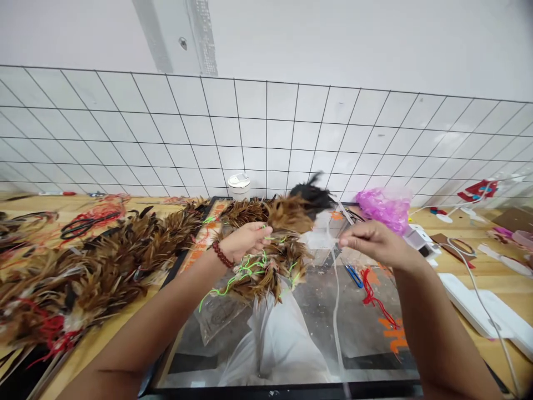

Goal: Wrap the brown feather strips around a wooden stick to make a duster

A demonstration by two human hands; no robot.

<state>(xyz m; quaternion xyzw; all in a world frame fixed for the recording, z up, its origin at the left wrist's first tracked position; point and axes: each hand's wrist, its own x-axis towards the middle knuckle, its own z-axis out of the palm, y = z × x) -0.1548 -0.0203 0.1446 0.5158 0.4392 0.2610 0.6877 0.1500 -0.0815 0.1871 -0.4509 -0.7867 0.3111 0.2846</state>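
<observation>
1. A wooden worktable (491,272) runs left to right; a dark mat (358,328) in a black frame lies at its centre; behind it a black wire grid (166,133) hangs on a white wall.
2. A long heap of brown feathers (104,261) covers the left side, with red cords (95,214) beyond it; blue snips (353,275) and red thread (372,294) lie on the mat to the right; a white power strip (478,308) sits near right.
3. A white lidded cup (239,186) stands far centre, contents hidden; a purple plastic bag (385,206) sits far right; a white plastic bag (278,339) slumps at the near edge, contents unclear.
4. The left hand (245,239), beaded bracelet (222,255) at the wrist, has its fingers closed on a feather bundle (287,214) held above the mat's far half; green cords (245,269) dangle under it.
5. The right hand (375,241) pinches thumb and fingertips together on a pale strip (320,240), just right of the bundle.
</observation>
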